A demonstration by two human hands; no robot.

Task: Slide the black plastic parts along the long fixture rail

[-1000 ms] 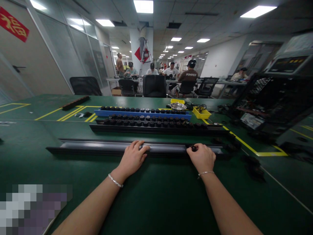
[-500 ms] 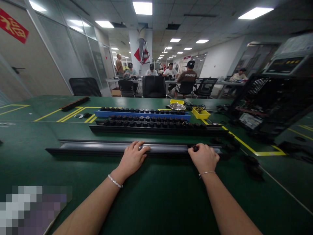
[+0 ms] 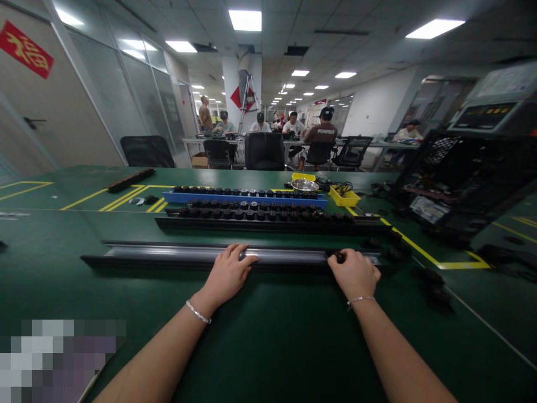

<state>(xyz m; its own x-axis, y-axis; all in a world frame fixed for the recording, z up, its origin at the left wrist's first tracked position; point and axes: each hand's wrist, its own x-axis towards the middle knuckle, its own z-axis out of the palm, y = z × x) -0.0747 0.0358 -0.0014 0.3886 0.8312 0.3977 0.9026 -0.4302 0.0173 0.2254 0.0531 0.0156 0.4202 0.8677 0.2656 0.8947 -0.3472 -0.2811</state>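
A long black rail (image 3: 159,254) with a shiny inner channel lies across the green table. Over its middle rests my left hand (image 3: 230,271), fingers curled onto the channel and gripping the rail. My right hand (image 3: 354,272) pinches a small black part (image 3: 340,256) at the rail's right section; the fingers partly hide it. Just behind stands another black rail (image 3: 268,225) with a row of round black parts along it. Farther back is a blue rail (image 3: 245,198) with similar round parts.
A yellow bin (image 3: 344,197) with cables and a metal dish (image 3: 304,185) sit behind the rails. An open black computer case (image 3: 436,179) stands at the right. Loose black parts (image 3: 434,288) lie near my right arm. Several people sit at a far table (image 3: 377,144).
My right hand has shifted slightly to the right along the rail with the small black part. My left hand stays at the rail's middle.
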